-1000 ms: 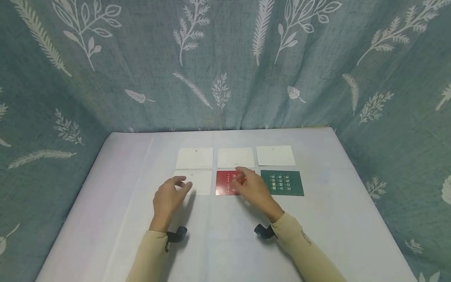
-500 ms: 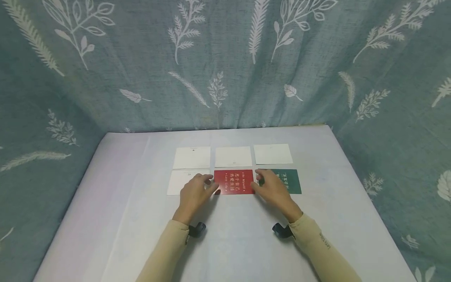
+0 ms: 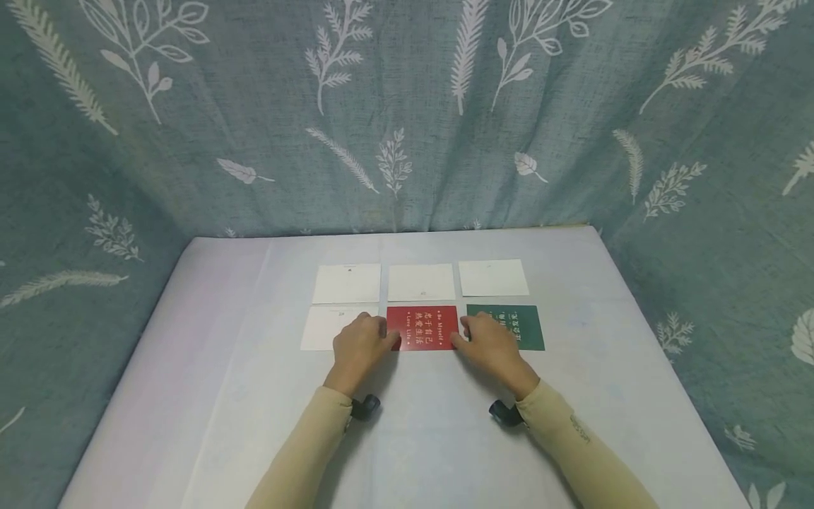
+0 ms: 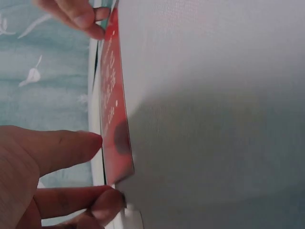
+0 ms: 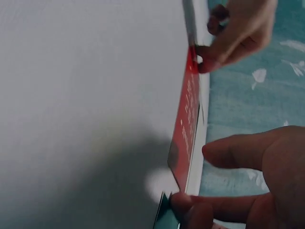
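Note:
A red card (image 3: 422,328) with pale lettering lies flat in the middle of the front row. At its left end my left hand (image 3: 360,345) reaches in, fingertips by the short edge and thumb over the card, apart from its surface in the left wrist view. My right hand (image 3: 496,346) is at the other end, fingers by the right edge and thumb raised off the card in the right wrist view. It partly covers a green card (image 3: 529,329). Beneath my left hand lies part of a white card (image 3: 318,332).
Three more white cards make the back row: left (image 3: 347,283), middle (image 3: 422,283) and right (image 3: 493,278). All rest on a white tabletop (image 3: 420,452). A blue-green leaf-patterned curtain (image 3: 267,127) surrounds the back and sides.
Both hands have shifted right, the left from the white card to the red card's left edge, the right from over the red card to its right edge. The cards stay in place.

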Demonstrator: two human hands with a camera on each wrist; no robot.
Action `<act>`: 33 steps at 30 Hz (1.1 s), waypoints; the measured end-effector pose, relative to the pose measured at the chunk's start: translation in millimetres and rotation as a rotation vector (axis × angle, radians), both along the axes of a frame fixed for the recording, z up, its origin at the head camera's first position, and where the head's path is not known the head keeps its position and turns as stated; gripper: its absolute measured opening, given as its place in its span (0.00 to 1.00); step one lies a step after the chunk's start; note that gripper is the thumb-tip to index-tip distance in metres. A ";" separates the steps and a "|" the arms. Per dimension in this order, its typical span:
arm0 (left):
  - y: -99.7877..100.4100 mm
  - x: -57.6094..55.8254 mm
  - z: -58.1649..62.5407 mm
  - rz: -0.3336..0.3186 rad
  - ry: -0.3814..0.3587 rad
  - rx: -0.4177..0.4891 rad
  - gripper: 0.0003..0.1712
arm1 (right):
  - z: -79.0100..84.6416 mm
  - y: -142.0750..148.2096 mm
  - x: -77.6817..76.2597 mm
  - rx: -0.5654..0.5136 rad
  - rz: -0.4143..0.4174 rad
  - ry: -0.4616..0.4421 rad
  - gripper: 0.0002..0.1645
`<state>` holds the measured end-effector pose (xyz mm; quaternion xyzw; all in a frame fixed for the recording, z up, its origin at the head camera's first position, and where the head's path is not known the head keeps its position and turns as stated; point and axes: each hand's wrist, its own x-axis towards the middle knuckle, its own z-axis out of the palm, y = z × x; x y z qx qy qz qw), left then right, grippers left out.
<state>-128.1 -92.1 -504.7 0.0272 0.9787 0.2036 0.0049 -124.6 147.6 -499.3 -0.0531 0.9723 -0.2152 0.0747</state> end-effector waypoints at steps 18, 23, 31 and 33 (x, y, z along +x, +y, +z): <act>8.6 3.6 1.5 0.020 0.016 0.020 0.15 | -0.7 -13.7 0.5 -0.007 -0.048 0.036 0.24; 6.2 3.5 1.0 0.034 0.015 0.051 0.15 | -0.6 -9.9 -2.0 -0.069 -0.073 0.026 0.25; 3.7 5.1 3.1 0.074 0.070 0.103 0.17 | 2.5 -3.5 -5.1 -0.148 -0.107 0.095 0.20; 3.6 4.8 3.9 0.085 0.084 0.114 0.18 | 5.0 -2.2 -5.8 -0.160 -0.115 0.119 0.19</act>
